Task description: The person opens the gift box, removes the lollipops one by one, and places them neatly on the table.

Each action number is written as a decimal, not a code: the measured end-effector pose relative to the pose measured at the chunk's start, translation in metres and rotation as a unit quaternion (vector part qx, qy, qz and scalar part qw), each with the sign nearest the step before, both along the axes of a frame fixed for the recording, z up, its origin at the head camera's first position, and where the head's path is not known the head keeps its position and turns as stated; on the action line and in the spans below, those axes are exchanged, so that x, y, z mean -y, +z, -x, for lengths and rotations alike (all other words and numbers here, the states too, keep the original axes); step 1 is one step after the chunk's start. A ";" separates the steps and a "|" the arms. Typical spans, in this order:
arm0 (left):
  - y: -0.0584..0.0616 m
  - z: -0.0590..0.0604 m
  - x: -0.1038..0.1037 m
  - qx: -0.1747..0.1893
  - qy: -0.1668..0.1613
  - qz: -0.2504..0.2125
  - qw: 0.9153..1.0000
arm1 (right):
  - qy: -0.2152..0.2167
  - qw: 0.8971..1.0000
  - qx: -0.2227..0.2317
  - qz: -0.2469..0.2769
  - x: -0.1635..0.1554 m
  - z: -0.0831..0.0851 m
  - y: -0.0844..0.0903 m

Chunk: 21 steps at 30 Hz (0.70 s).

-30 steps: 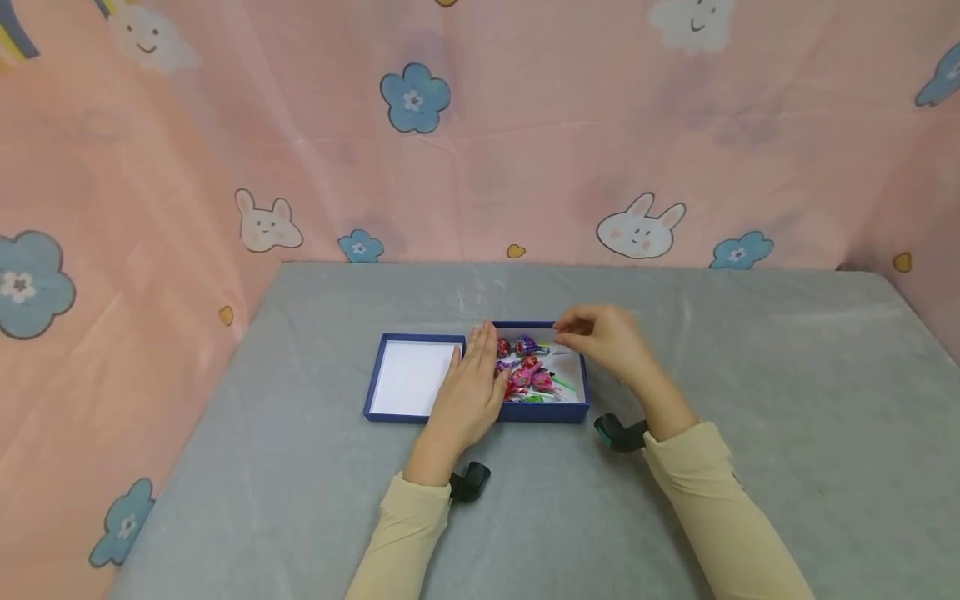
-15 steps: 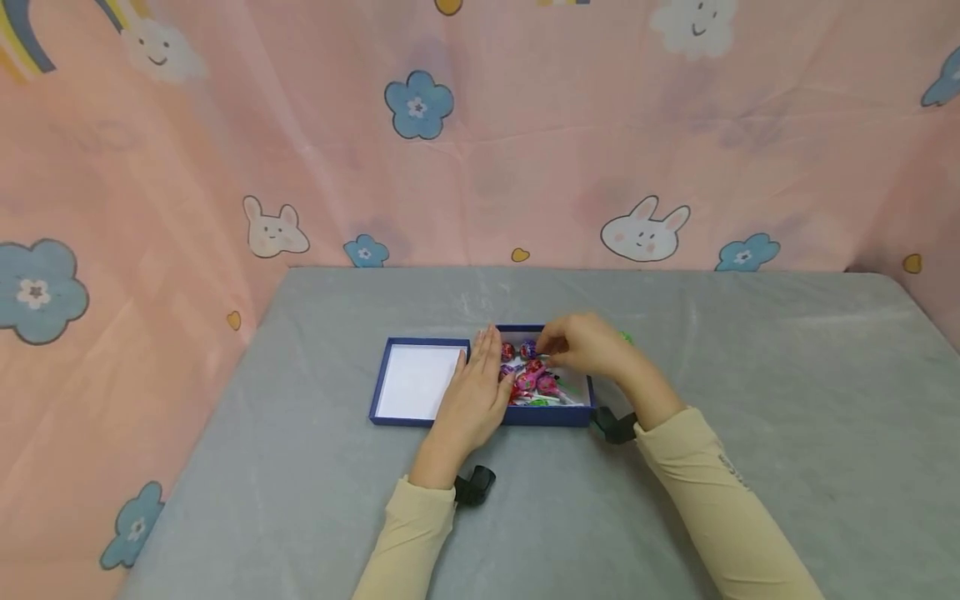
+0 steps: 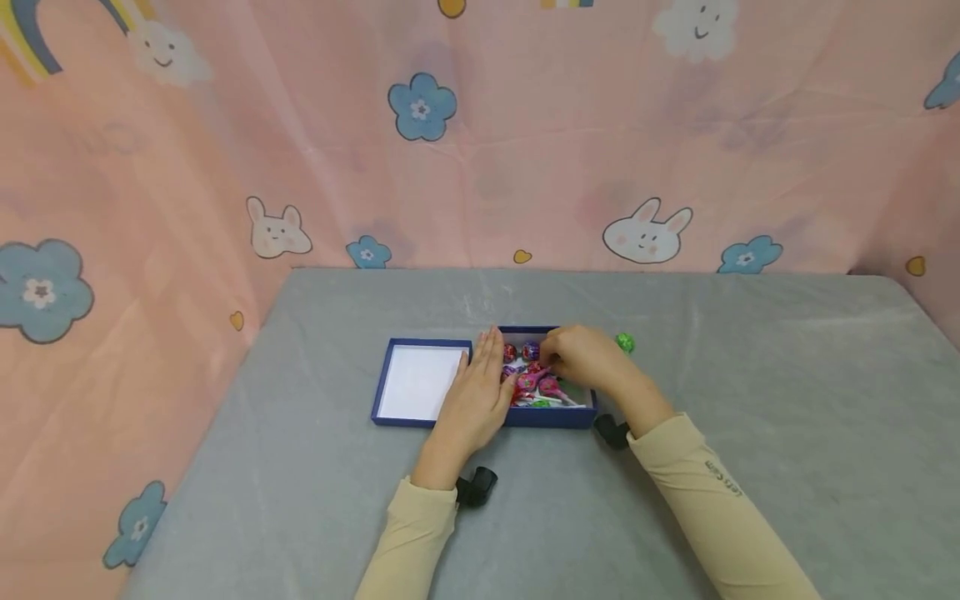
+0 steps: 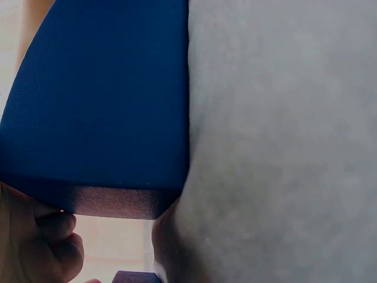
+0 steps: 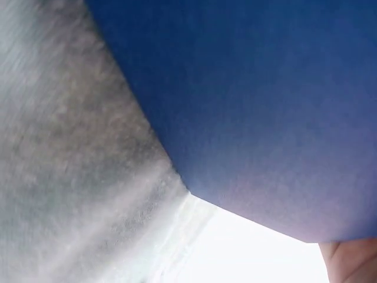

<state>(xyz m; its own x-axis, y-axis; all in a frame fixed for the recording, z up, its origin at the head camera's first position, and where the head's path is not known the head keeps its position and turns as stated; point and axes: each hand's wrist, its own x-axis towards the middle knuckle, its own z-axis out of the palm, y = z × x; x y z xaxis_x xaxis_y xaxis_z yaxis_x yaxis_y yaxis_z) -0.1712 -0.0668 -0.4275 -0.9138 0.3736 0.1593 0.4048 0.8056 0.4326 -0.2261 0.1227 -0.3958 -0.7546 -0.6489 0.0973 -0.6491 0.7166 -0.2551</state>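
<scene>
Lollipops in shiny pink and purple wrappers (image 3: 530, 379) lie right under my curled right hand (image 3: 581, 358); whether it pinches one, I cannot tell. My flat left hand (image 3: 480, 392) rests beside them.

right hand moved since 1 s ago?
Yes. The right hand has dropped from above the far rim of the blue box down into it, onto the lollipops.
</scene>
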 end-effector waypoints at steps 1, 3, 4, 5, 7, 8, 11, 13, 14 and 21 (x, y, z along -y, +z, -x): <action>0.000 0.000 0.000 -0.001 0.000 0.000 1.000 | 0.003 1.000 0.001 0.009 -0.001 0.000 0.000; 0.000 0.000 0.000 0.000 0.000 0.001 1.000 | 0.011 1.000 0.000 0.027 -0.003 0.001 -0.001; 0.000 0.000 0.001 0.000 0.000 0.001 1.000 | 0.016 0.999 0.000 0.036 -0.004 0.001 -0.001; -0.001 0.001 0.001 0.002 0.000 0.001 1.000 | 0.021 0.999 -0.001 0.045 -0.004 0.001 -0.001; -0.001 0.000 0.001 0.004 -0.001 -0.001 1.000 | 0.026 0.998 0.000 0.060 -0.005 0.000 0.000; -0.001 0.000 0.001 0.004 -0.001 -0.002 1.000 | 0.027 0.997 -0.001 0.068 -0.005 0.000 0.001; -0.002 0.000 0.001 0.004 0.000 -0.004 1.000 | 0.023 0.996 0.007 0.091 -0.006 -0.001 0.002; -0.002 0.000 0.001 0.001 -0.001 -0.003 1.000 | 0.013 0.994 0.015 0.106 -0.007 -0.003 0.003; -0.002 0.000 0.001 0.000 -0.001 -0.003 1.000 | 0.006 0.993 0.019 0.115 -0.007 -0.004 0.004; -0.001 0.001 0.001 -0.004 -0.002 -0.002 1.000 | -0.051 0.977 0.023 0.205 -0.018 -0.019 0.005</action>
